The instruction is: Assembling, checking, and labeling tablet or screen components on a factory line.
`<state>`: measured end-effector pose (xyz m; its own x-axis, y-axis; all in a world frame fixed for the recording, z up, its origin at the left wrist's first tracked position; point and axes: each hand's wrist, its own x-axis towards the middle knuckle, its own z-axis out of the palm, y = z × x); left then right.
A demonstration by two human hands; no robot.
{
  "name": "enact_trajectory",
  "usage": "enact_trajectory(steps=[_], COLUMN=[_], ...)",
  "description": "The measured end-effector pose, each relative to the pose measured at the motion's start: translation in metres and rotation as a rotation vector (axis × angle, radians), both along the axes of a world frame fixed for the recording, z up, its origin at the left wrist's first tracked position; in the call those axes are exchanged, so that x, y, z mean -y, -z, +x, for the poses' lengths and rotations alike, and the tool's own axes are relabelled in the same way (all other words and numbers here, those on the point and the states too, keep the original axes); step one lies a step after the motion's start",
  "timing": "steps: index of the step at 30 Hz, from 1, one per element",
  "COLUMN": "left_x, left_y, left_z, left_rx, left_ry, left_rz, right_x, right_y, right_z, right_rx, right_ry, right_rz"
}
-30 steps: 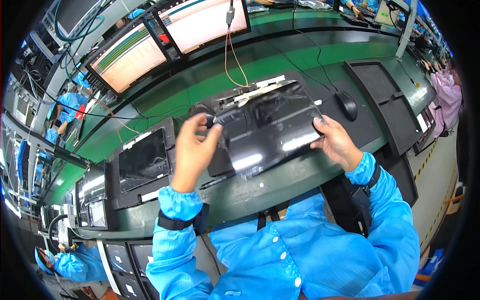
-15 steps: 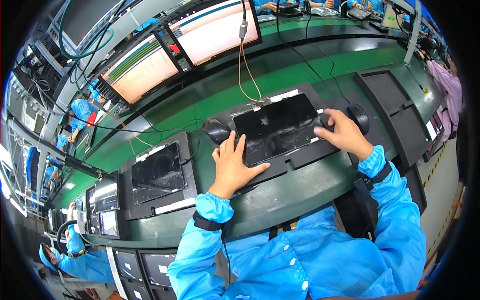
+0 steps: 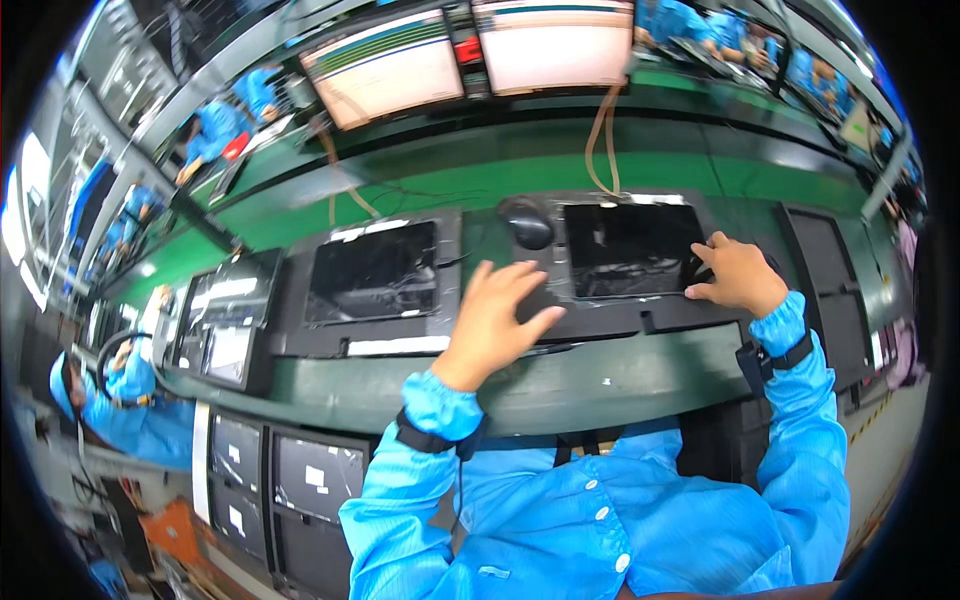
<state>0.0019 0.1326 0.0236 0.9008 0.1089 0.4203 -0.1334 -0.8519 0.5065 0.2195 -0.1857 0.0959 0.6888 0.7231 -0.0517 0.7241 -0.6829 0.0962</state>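
Note:
A black-screened tablet [image 3: 630, 255] lies on a dark tray on the bench, with a cable at its upper edge. At its right edge is my right hand [image 3: 742, 275], thumb and forefinger apart near the screen; whether they touch it I cannot tell. My left hand [image 3: 500, 322] is open with fingers spread, holding nothing, in front of the black mouse [image 3: 526, 222] and left of that tablet. Further left, a second tablet [image 3: 375, 272] rests on its own dark tray.
Two monitors [image 3: 385, 70] stand at the back. A black divided tray [image 3: 828, 265] is at the right, and a black case [image 3: 225, 325] at the left. Below the bench sit several dark trays [image 3: 320, 475]. Co-workers in blue [image 3: 130, 410] are around.
The view has swung left, so more of the second tablet and left bench shows. My left hand has come away from the right tablet's left edge; my right hand stays by its right edge.

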Motion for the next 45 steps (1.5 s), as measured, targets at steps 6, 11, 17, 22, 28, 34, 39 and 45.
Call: enact_trajectory(steps=[6, 11, 17, 22, 28, 34, 39, 45], left_x=[-0.104, -0.116, -0.134, -0.164, -0.086, 0.019, 0.053, 0.105], left_y=[0.01, 0.024, 0.005, 0.02, -0.041, -0.06, 0.074, 0.144], left_z=[-0.106, -0.092, -0.116, -0.119, -0.217, -0.392, -0.539, -0.61], left_rx=[-0.227, -0.112, -0.038, 0.244, 0.408, 0.92, 1.017, 0.97], left_ry=[-0.708, -0.653, -0.579, -0.47, -0.834, -0.932, -1.308, -1.351], left_rz=[0.307, 0.24, 0.251, 0.484, -0.001, -0.998, -1.449, -1.649], right_x=[-0.197, -0.316, -0.328, -0.293, -0.254, -0.277, -0.252, -0.277], right_y=[0.018, 0.071, 0.045, 0.01, 0.066, 0.074, 0.095, 0.148], right_z=[-0.067, -0.064, -0.074, -0.093, -0.05, -0.053, -0.012, 0.034], right_rx=[-0.008, -0.088, -0.262, -0.14, 0.189, 0.084, 0.125, 0.117], right_ry=[-0.799, -0.727, -0.709, -0.664, -0.421, -0.478, -0.347, -0.367], right_rz=[0.646, 0.644, 0.544, 0.667, 0.919, 0.906, 0.766, 0.72])
